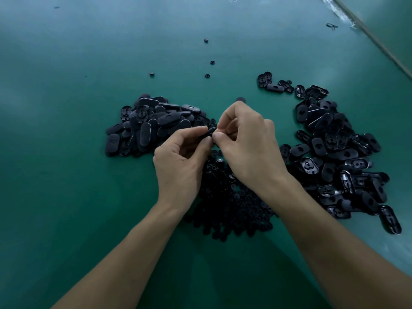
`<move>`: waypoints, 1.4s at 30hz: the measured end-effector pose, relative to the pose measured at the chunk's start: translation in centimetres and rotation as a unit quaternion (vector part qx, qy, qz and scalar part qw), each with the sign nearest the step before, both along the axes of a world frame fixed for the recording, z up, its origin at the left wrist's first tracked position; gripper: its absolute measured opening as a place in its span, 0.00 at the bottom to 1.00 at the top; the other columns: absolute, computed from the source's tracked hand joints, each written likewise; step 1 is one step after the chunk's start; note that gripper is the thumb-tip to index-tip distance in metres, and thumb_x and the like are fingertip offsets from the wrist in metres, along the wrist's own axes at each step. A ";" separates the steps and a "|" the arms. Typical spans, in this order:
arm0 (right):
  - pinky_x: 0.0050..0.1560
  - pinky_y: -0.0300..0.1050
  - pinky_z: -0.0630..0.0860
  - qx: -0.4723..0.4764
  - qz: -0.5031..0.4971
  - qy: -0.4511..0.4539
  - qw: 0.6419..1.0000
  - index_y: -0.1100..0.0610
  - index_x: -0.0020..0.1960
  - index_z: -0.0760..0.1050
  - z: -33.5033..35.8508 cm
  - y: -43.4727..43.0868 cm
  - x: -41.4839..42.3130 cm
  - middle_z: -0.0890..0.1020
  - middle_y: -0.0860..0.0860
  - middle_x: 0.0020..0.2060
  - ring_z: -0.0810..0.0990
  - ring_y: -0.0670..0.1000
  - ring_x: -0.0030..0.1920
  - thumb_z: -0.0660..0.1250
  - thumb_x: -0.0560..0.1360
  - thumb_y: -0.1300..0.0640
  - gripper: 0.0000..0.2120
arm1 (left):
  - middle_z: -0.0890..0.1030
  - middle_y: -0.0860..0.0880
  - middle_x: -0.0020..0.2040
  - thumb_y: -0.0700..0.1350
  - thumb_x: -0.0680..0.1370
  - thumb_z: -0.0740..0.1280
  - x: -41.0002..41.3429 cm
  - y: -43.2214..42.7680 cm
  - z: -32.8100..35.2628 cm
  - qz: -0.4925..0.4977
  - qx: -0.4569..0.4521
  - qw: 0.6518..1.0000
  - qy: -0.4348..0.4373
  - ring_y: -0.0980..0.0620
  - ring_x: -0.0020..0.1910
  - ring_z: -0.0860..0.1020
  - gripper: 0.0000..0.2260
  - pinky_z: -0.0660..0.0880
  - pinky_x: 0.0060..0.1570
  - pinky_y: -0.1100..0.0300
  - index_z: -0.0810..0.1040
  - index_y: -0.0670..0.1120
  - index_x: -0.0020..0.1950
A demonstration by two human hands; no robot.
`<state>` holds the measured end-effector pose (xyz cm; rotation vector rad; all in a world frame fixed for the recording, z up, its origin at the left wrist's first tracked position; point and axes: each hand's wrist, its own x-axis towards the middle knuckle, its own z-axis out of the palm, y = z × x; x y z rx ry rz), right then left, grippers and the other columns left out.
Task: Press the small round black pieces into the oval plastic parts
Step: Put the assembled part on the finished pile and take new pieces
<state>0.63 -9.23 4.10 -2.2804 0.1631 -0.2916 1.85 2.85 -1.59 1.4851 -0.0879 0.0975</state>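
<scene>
I find the oval part at frame centre, its long axis apparently tilted toward upper right, pinched by my left hand from the left and my right hand from the right. The round pieces are heaped just below.

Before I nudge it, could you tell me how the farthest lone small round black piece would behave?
The small round black piece looks flat, so it would probably slide rather than tip. It seems tiny, so likely light, and the smooth green table may let it skid.
</scene>
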 end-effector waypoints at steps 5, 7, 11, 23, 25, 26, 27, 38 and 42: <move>0.40 0.36 0.77 -0.008 0.007 -0.011 1.000 0.50 0.43 0.76 0.5 0.4 -0.4 0.81 0.44 0.35 0.80 0.41 0.38 0.70 0.75 0.62 0.08 | 0.87 0.51 0.45 0.39 0.77 0.74 0.1 -0.1 -0.2 0.016 0.004 1.000 0.005 0.52 0.45 0.85 0.07 0.81 0.49 0.57 0.83 0.49 0.51; 0.39 0.36 0.77 -0.010 0.011 -0.008 1.000 0.50 0.43 0.77 0.7 0.5 -0.5 0.81 0.44 0.34 0.80 0.42 0.37 0.71 0.75 0.61 0.08 | 0.87 0.51 0.44 0.39 0.76 0.74 0.1 -0.1 -0.1 0.020 -0.002 1.000 0.007 0.51 0.45 0.85 0.07 0.82 0.47 0.58 0.83 0.49 0.51; 0.39 0.32 0.77 -0.014 0.029 -0.006 0.999 0.50 0.42 0.77 1.1 0.3 -0.5 0.82 0.44 0.33 0.80 0.41 0.36 0.71 0.75 0.61 0.08 | 0.86 0.49 0.45 0.38 0.76 0.74 0.1 -0.1 0.0 0.020 -0.007 1.000 0.007 0.51 0.45 0.85 0.06 0.81 0.47 0.59 0.83 0.46 0.52; 0.43 0.23 0.70 -0.011 0.072 0.018 0.997 0.51 0.54 0.84 0.4 -2.2 0.6 0.82 0.42 0.42 0.80 0.37 0.41 0.75 0.74 0.58 0.09 | 0.86 0.51 0.43 0.35 0.76 0.74 0.2 -0.2 0.1 -0.009 -0.043 0.999 0.013 0.55 0.44 0.84 0.11 0.79 0.46 0.65 0.81 0.49 0.53; 0.46 0.28 0.75 0.039 0.087 0.039 0.995 0.51 0.52 0.85 0.2 -2.9 1.0 0.85 0.42 0.41 0.83 0.38 0.42 0.75 0.74 0.59 0.08 | 0.86 0.51 0.43 0.34 0.76 0.74 0.3 -0.2 0.1 -0.011 -0.049 0.999 0.014 0.56 0.43 0.84 0.12 0.79 0.46 0.65 0.81 0.49 0.52; 0.49 0.33 0.78 0.065 0.095 0.047 0.992 0.51 0.51 0.85 0.1 -3.2 1.1 0.86 0.43 0.40 0.84 0.39 0.42 0.75 0.74 0.60 0.07 | 0.86 0.51 0.43 0.34 0.76 0.73 0.3 -0.2 0.0 -0.012 -0.049 0.999 0.013 0.55 0.43 0.84 0.12 0.79 0.46 0.65 0.81 0.50 0.53; 0.51 0.39 0.80 0.084 0.101 0.053 0.990 0.50 0.50 0.85 0.1 -3.5 1.3 0.86 0.45 0.40 0.85 0.41 0.43 0.75 0.74 0.61 0.07 | 0.86 0.51 0.43 0.34 0.76 0.73 0.3 -0.3 0.0 -0.013 -0.051 0.999 0.012 0.54 0.43 0.84 0.12 0.79 0.46 0.64 0.81 0.50 0.53; 0.46 0.40 0.81 0.103 0.109 0.031 0.988 0.51 0.46 0.84 -0.4 -3.7 1.3 0.86 0.46 0.37 0.85 0.43 0.40 0.76 0.73 0.61 0.06 | 0.86 0.48 0.42 0.31 0.76 0.72 0.4 -0.1 -0.1 -0.025 -0.093 0.995 0.026 0.52 0.43 0.85 0.10 0.80 0.46 0.64 0.81 0.45 0.52; 0.43 0.28 0.71 -0.017 0.081 -0.058 0.995 0.51 0.48 0.85 -0.7 -2.9 0.5 0.82 0.44 0.41 0.80 0.41 0.41 0.75 0.73 0.59 0.05 | 0.86 0.48 0.41 0.32 0.76 0.73 0.3 -0.1 -0.1 -0.010 -0.101 0.995 0.027 0.52 0.41 0.85 0.10 0.80 0.44 0.63 0.80 0.44 0.53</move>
